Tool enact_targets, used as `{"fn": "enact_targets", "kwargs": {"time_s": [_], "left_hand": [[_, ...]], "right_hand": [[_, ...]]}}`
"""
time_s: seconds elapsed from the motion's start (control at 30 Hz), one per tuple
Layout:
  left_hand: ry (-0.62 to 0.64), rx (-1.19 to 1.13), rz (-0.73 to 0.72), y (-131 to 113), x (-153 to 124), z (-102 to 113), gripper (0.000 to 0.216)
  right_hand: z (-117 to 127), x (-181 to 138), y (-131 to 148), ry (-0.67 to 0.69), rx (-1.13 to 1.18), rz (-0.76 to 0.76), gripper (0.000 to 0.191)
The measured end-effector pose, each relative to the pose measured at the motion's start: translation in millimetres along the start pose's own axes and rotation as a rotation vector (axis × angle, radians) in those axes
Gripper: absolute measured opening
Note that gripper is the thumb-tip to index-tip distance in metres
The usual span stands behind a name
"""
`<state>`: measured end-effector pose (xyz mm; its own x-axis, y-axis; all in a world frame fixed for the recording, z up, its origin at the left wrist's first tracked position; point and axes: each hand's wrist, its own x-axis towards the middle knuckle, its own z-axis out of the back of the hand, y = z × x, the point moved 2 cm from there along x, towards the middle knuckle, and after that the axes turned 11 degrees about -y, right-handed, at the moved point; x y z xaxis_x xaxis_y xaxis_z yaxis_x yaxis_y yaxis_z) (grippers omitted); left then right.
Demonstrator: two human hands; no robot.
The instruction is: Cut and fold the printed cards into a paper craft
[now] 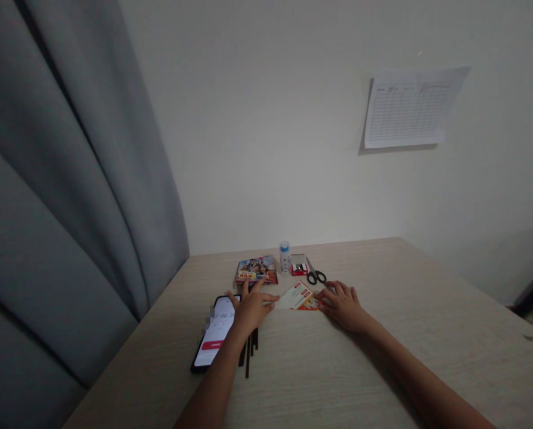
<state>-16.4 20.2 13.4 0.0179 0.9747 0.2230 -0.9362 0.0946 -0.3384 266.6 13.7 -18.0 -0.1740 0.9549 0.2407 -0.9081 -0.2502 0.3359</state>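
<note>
A folded paper leaflet (303, 296), white with red and orange print, lies on the table between my hands. My left hand (250, 308) has its thumb and index finger together at the leaflet's left corner, the other fingers spread. At the leaflet's right edge, my right hand (341, 305) grips with thumb and index finger, the remaining fingers stretched over the tabletop. Just beyond it are black-handled scissors (316, 277). Several dark narrow strips (247, 357) lie partly hidden under my left hand and forearm.
A phone (215, 330) showing a timer lies left of my left forearm. Behind my hands stand a stack of colourful leaflets (257, 269), a clear bottle with a blue top (285, 259) and a small red box (299, 266). The wooden table (405, 298) meets a wall; a grey curtain (92, 179) hangs left.
</note>
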Motion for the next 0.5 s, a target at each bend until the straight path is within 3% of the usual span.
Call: {"fn": "enact_targets", "kwargs": {"time_s": [0.3, 0.5], "left_hand": [[0.044, 0.042, -0.025, 2.6, -1.9, 7.6, 0.045], [0.042, 0.066, 0.001, 8.3, -1.3, 15.3, 0.038]], "right_hand": [[2.9, 0.1, 1.2, 0.008, -0.016, 0.002, 0.038], [4.1, -0.7, 3.2, 0.006, -0.024, 0.000, 0.037]]}}
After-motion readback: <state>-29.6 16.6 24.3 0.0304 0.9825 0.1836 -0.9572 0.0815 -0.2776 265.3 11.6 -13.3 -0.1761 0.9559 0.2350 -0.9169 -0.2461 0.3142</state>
